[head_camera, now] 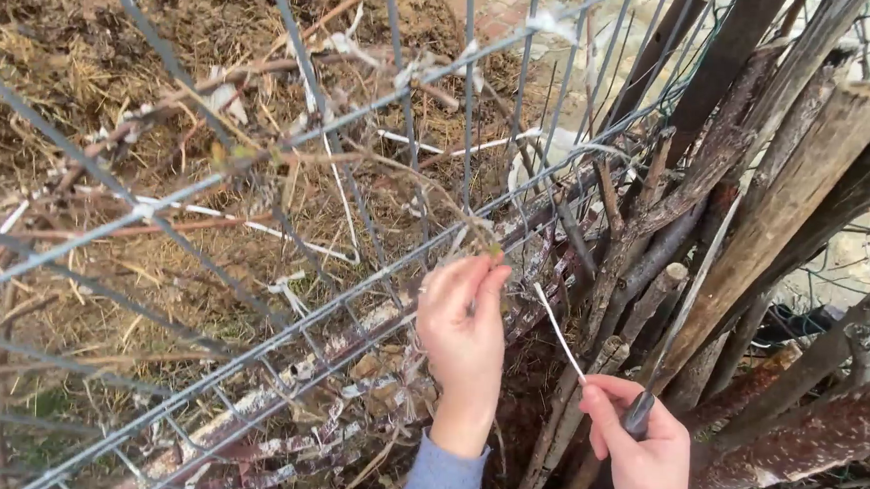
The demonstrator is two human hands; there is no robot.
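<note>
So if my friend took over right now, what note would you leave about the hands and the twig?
Left hand: raised against the wire mesh panel, fingertips pinching the thin twig where it meets a wire.
Right hand: lower down, closed round a dark handle with a thin white strip sticking up from it.
Around them: a bundle of wooden stakes leans on the right; straw mulch covers the ground behind the mesh.
Done: several white ties already sit on other twigs.
Left: the white strip is not yet round the pinched twig.
</note>
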